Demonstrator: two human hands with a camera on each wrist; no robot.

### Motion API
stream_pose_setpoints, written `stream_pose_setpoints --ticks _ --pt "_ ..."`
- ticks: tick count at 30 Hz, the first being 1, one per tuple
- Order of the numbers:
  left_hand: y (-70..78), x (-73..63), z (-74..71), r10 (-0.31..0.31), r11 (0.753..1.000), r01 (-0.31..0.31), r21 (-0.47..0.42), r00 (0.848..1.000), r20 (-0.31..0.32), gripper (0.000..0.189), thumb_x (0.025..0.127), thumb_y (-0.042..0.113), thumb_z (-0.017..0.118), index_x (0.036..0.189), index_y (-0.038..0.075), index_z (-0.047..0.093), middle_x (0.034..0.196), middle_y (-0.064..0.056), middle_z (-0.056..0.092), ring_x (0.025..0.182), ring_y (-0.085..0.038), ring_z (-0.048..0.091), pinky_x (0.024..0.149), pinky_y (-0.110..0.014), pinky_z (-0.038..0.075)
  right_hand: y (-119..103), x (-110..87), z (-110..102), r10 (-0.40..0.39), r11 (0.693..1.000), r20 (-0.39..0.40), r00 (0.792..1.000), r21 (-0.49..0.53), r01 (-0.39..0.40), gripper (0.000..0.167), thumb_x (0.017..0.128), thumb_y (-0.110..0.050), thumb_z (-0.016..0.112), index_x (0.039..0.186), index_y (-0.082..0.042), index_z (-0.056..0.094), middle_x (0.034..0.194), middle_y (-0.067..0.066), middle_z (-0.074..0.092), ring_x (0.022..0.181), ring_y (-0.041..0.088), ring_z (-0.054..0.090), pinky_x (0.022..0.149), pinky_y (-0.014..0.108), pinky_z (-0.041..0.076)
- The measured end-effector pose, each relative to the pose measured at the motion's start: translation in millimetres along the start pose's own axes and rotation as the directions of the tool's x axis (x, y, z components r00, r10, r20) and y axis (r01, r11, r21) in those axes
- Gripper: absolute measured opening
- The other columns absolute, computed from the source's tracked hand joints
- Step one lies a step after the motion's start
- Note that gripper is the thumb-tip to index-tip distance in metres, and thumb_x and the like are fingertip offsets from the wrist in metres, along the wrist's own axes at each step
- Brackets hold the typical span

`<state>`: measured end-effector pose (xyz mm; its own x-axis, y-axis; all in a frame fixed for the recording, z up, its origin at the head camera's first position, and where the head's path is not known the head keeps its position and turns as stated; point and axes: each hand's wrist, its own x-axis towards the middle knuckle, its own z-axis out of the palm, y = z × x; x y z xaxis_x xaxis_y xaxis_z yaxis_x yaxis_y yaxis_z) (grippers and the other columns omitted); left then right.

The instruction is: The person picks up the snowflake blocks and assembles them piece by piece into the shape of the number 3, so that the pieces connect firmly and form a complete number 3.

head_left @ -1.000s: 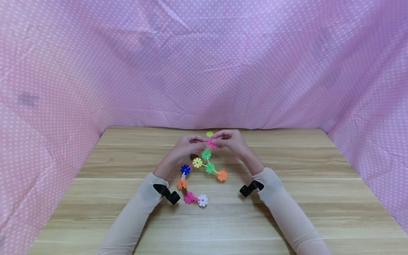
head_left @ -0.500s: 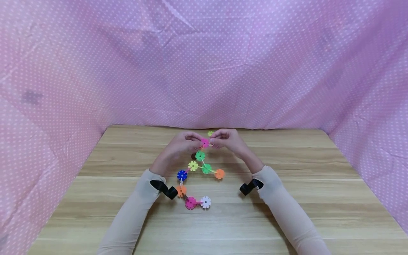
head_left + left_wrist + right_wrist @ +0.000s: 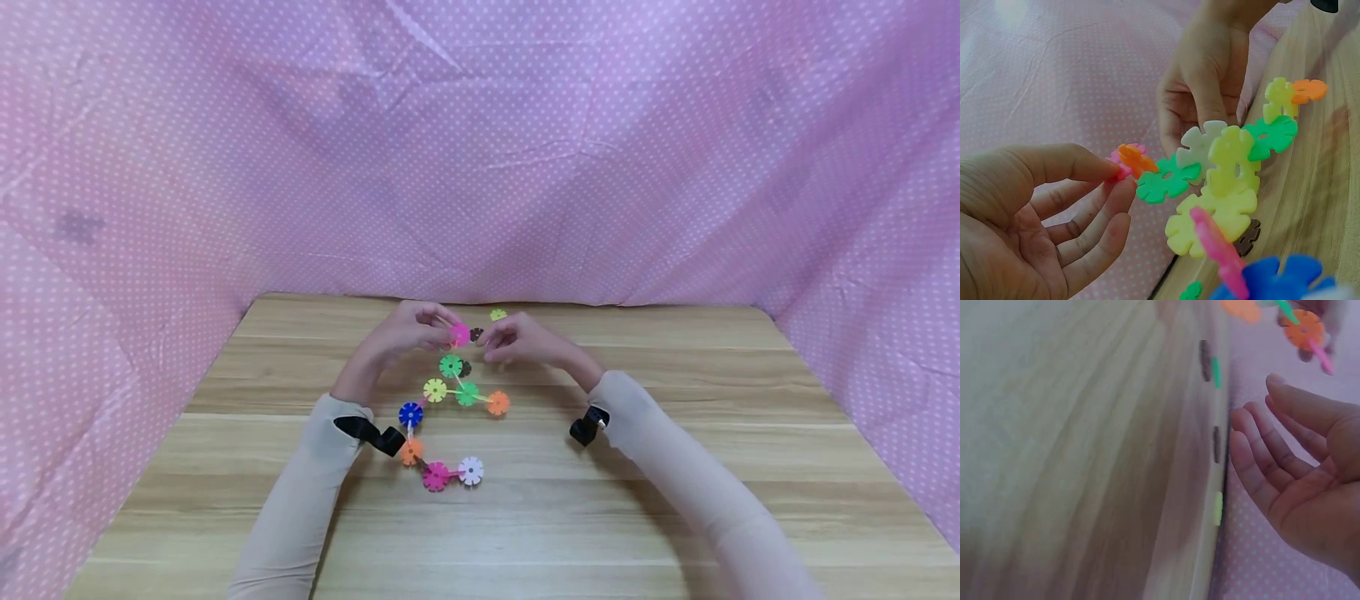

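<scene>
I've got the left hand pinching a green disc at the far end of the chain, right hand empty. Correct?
Not quite: the head view shows the left hand pinching a pink disc at the far end of the chain, not a green one. The right hand is empty, as you say.

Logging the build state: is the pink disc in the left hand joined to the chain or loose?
Joined. Right wrist view: pink disc slotted into an orange disc, itself slotted onto a green disc.
</scene>
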<state>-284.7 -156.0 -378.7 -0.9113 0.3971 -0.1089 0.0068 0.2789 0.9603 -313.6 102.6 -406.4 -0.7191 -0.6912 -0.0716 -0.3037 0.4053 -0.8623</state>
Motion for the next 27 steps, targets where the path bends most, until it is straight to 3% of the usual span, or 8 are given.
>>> stream_pose_setpoints --ticks 8,17,22,27 --pt "-1.2 -0.4 -4.8 -0.003 1.000 0.003 0.023 1.000 0.009 0.028 0.090 0.004 0.066 0.117 -0.003 0.068 0.088 -0.002 0.072 0.082 -0.016 0.070 0.091 -0.054 0.059 2.7 19.5 11.5 -0.135 0.977 0.136 0.982 -0.148 0.155 0.034 0.087 0.001 0.077 0.119 0.008 0.070 0.099 0.022 0.072 0.084 0.017 0.067 0.075 0.020 0.058" --pt "-2.7 0.0 -4.6 -0.021 1.000 0.021 -0.006 0.999 0.033 0.029 0.092 0.004 0.065 0.120 -0.004 0.066 0.091 -0.002 0.071 0.084 -0.015 0.069 0.096 -0.060 0.056 2.6 32.4 20.2 -0.181 0.947 0.198 0.963 -0.228 0.225 0.032 0.088 -0.001 0.077 0.118 0.007 0.071 0.087 0.016 0.066 0.076 0.011 0.053 0.068 0.019 0.048" --pt "-3.4 0.8 -1.5 -0.042 0.999 0.043 -0.022 0.998 0.041 0.029 0.094 0.004 0.064 0.122 -0.003 0.063 0.095 -0.005 0.069 0.086 -0.016 0.068 0.093 -0.057 0.059 2.7 32.0 21.4 -0.154 0.953 0.196 0.968 -0.231 0.198 0.029 0.086 0.002 0.077 0.114 0.006 0.073 0.083 0.016 0.064 0.073 0.011 0.048 0.064 0.017 0.044" --pt "-5.0 1.9 1.0 -0.052 0.998 0.053 -0.023 0.998 0.034 0.028 0.095 0.003 0.063 0.122 -0.003 0.063 0.095 -0.005 0.068 0.086 -0.017 0.067 0.090 -0.057 0.060 5.5 29.4 18.0 -0.093 0.967 0.174 0.980 -0.218 0.131 0.025 0.084 0.003 0.079 0.108 0.005 0.072 0.090 0.014 0.066 0.077 0.010 0.054 0.069 0.017 0.048"
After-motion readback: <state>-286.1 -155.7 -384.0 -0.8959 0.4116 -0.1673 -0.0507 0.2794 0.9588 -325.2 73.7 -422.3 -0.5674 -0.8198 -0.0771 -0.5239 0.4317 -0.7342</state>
